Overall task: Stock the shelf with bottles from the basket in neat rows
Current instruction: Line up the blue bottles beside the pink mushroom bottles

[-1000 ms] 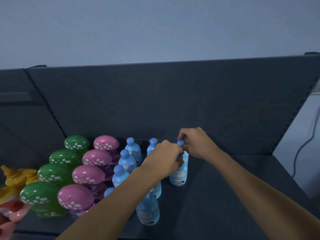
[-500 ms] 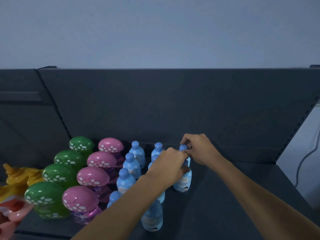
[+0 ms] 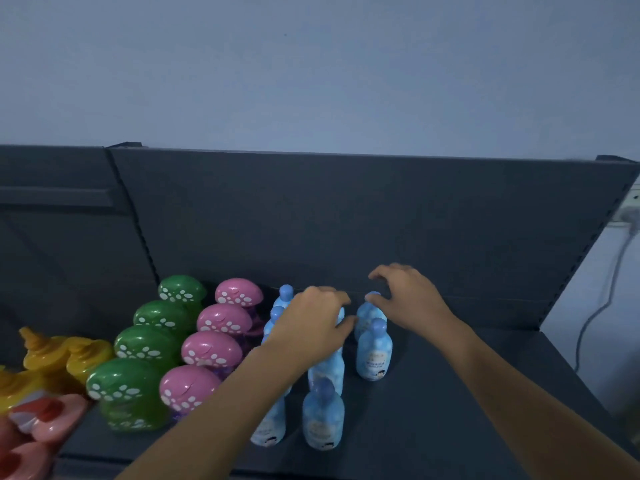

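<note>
The dark shelf is filling up from its left side, its right stretch lying bare, which I take to be where the next rows are meant to go. Green mushroom-capped bottles and pink mushroom-capped bottles are standing in two tidy files running front to back, with yellow bottles crowding the far left edge. Beside the pink file, the pale blue bottles are forming their own files, all upright and close together so the rows read straight.

The person is reaching in with both arms over these. The left hand is hanging over the middle file, fingers curled loosely downward with the thumb sticking out toward the right; whether it is touching a cap beneath I cannot tell. The right hand is hovering just behind the rearmost blue bottle of the right-hand file, fingers and thumb spread in an open claw, gripping nothing. The front blue bottle of that file is standing free. The basket is not in view.
</note>
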The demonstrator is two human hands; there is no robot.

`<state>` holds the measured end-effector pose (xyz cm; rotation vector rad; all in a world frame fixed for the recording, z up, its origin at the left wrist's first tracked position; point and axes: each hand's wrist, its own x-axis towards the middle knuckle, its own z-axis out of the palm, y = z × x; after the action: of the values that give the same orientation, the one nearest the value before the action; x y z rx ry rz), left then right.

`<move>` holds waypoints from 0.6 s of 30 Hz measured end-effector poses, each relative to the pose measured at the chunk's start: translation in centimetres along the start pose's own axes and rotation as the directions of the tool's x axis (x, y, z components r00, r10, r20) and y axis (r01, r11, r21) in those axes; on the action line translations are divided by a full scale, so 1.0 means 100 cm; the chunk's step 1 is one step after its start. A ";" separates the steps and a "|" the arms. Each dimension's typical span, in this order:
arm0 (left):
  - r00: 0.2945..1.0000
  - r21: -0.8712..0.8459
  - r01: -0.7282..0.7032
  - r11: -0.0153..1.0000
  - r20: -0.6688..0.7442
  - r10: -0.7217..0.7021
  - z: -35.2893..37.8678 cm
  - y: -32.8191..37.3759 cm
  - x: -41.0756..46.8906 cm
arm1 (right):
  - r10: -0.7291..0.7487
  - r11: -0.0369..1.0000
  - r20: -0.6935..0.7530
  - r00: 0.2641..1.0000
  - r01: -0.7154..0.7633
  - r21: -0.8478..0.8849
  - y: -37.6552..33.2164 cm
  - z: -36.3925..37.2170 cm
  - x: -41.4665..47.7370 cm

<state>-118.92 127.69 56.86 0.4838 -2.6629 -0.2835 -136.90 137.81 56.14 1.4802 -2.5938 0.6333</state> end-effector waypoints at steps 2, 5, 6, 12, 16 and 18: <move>1.000 -0.023 -0.011 1.000 -0.021 0.010 -0.014 -0.008 -0.011 | -0.007 1.000 -0.036 0.999 0.007 -0.013 -0.019 -0.011 -0.012; 0.999 -0.066 -0.035 0.997 -0.039 0.032 -0.040 -0.020 -0.031 | -0.035 0.999 -0.075 0.997 0.032 -0.035 -0.056 -0.025 -0.037; 0.998 -0.067 -0.044 0.997 -0.039 0.042 -0.049 -0.023 -0.040 | -0.042 0.999 -0.088 0.995 0.039 -0.036 -0.069 -0.028 -0.047; 0.993 -0.082 -0.093 0.992 -0.077 0.086 -0.096 -0.058 -0.118 | -0.040 0.999 -0.119 0.992 0.037 -0.032 -0.158 -0.018 -0.115; 0.989 -0.089 -0.141 0.986 -0.055 0.136 -0.115 -0.095 -0.184 | -0.023 1.000 -0.128 0.992 0.022 -0.007 -0.215 0.008 -0.166; 0.983 -0.104 -0.183 0.978 -0.034 0.180 -0.122 -0.116 -0.226 | -0.024 0.999 -0.148 0.989 0.030 0.036 -0.245 0.033 -0.198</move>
<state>-91.02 124.01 56.42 0.2072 -2.6292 -0.3601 -105.46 141.51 55.28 1.4177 -2.4597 0.7623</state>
